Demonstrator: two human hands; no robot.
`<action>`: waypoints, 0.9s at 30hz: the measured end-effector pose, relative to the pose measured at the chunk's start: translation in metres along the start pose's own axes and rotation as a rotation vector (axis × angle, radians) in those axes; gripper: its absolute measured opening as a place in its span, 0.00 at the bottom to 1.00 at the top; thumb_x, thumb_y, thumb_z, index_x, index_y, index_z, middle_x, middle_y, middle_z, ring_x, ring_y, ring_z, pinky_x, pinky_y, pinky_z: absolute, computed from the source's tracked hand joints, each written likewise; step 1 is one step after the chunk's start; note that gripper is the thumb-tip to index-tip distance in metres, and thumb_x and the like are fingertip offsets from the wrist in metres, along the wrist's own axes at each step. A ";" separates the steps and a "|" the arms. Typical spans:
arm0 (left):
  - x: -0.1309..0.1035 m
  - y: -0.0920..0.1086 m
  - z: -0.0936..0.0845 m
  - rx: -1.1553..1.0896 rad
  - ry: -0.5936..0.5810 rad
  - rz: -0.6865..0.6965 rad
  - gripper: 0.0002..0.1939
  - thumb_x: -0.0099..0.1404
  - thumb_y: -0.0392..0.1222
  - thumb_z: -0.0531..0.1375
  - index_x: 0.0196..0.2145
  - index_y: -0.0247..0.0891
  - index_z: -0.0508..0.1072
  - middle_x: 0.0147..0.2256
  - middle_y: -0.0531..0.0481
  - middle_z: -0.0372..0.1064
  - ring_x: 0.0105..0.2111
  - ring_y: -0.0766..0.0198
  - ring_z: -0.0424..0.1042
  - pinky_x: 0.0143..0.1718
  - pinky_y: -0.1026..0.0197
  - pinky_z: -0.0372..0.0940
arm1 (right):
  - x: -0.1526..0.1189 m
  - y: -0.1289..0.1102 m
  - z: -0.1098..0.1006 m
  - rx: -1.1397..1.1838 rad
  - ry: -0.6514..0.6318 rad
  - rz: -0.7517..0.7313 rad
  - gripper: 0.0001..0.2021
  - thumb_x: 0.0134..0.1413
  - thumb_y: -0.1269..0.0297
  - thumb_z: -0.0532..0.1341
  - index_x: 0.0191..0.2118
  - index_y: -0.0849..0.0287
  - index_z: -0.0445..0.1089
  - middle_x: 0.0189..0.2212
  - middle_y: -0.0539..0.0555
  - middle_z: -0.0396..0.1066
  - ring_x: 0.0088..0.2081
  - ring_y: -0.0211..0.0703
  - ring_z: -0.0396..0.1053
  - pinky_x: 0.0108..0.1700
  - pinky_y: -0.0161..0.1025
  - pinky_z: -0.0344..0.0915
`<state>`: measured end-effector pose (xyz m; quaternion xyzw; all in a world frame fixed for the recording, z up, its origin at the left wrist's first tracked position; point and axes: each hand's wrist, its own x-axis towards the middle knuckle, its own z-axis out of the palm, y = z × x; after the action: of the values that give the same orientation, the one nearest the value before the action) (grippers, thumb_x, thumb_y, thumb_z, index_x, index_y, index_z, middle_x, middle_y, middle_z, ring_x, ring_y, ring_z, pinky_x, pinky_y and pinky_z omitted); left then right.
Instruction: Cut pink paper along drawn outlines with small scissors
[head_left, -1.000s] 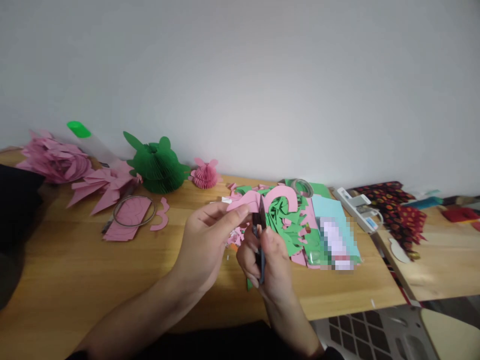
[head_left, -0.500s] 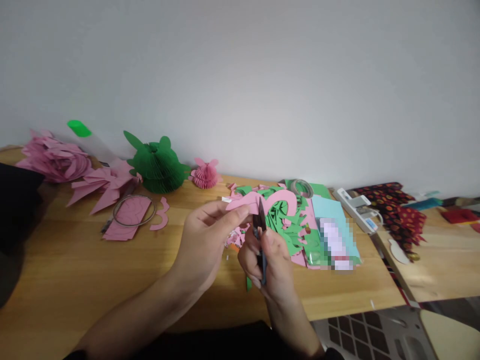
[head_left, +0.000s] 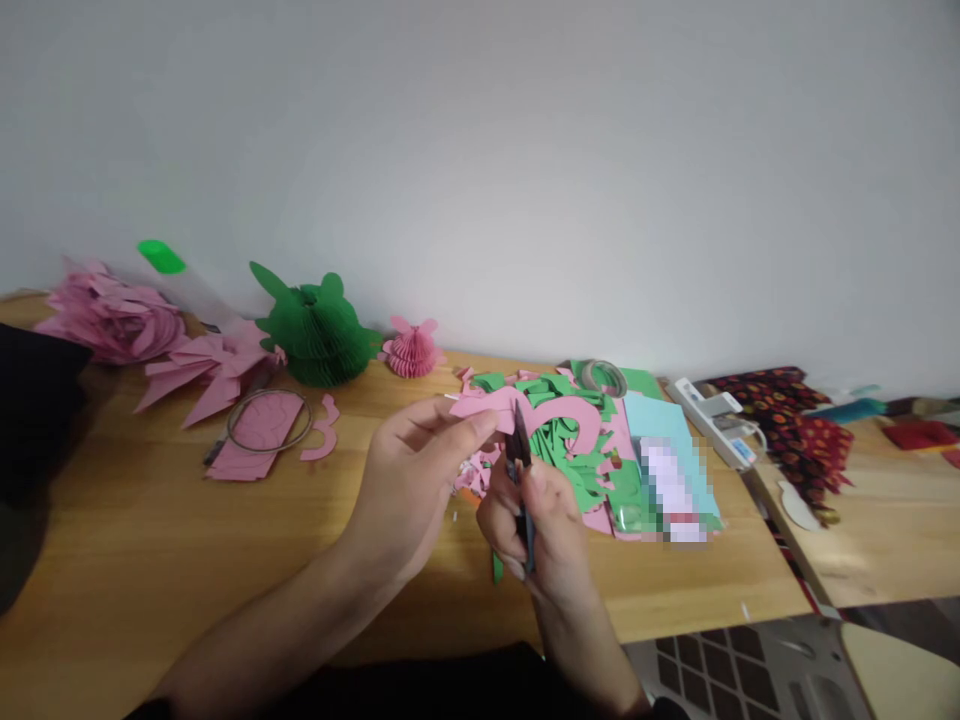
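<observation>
Between thumb and fingers, my left hand (head_left: 420,465) pinches one end of a curved pink paper cutout (head_left: 574,418). My right hand (head_left: 536,515) is wrapped round dark-handled scissors (head_left: 517,450), their blades pointing up and away at the middle of the cutout. Whether the blades are fully closed on the paper I cannot tell. Beneath and behind the cutout lies a heap of green and pink paper scraps (head_left: 555,465). A smaller pink cutout shaped like a 3 (head_left: 324,435) lies on the wooden table (head_left: 300,540) to the left.
A metal ring (head_left: 232,425) rests on pink paper sheets (head_left: 259,460). Along the wall stand a green honeycomb paper figure (head_left: 319,335), a small pink one (head_left: 412,350) and pink folded paper (head_left: 112,315). To the right are tape (head_left: 604,378), light-blue paper (head_left: 660,415) and a power strip (head_left: 716,420).
The free right end of the pink cutout has shifted slightly right and down. Both hands stay in nearly the same place, still holding the paper and the scissors.
</observation>
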<state>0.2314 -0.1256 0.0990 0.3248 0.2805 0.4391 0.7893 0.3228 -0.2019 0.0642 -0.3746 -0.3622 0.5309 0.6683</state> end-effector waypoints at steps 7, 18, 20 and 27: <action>0.000 0.000 0.001 -0.026 -0.007 0.009 0.02 0.51 0.38 0.69 0.24 0.39 0.79 0.26 0.53 0.76 0.27 0.67 0.73 0.32 0.65 0.69 | -0.001 -0.003 0.001 0.008 -0.017 -0.001 0.20 0.64 0.48 0.55 0.27 0.56 0.59 0.10 0.39 0.49 0.10 0.27 0.40 0.14 0.29 0.40; 0.002 0.000 0.002 -0.039 -0.031 0.030 0.05 0.50 0.40 0.70 0.23 0.40 0.77 0.24 0.54 0.74 0.27 0.68 0.71 0.33 0.65 0.68 | -0.001 -0.005 0.002 -0.015 -0.006 0.011 0.21 0.62 0.45 0.56 0.25 0.56 0.58 0.09 0.39 0.49 0.10 0.27 0.40 0.14 0.29 0.40; 0.002 0.000 0.002 -0.049 -0.041 0.031 0.06 0.50 0.40 0.70 0.23 0.39 0.77 0.24 0.55 0.74 0.27 0.69 0.71 0.33 0.65 0.68 | -0.001 -0.004 0.001 -0.006 -0.007 0.010 0.21 0.62 0.46 0.56 0.25 0.56 0.58 0.09 0.39 0.49 0.10 0.27 0.40 0.14 0.29 0.40; 0.003 0.001 0.003 -0.054 -0.012 0.024 0.08 0.48 0.40 0.71 0.21 0.39 0.76 0.23 0.55 0.73 0.26 0.69 0.70 0.32 0.65 0.67 | -0.003 -0.003 0.000 0.016 -0.019 0.011 0.20 0.63 0.47 0.56 0.25 0.56 0.57 0.09 0.38 0.48 0.10 0.28 0.39 0.13 0.29 0.37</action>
<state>0.2348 -0.1240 0.1012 0.3093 0.2599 0.4540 0.7941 0.3234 -0.2052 0.0669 -0.3661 -0.3623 0.5410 0.6649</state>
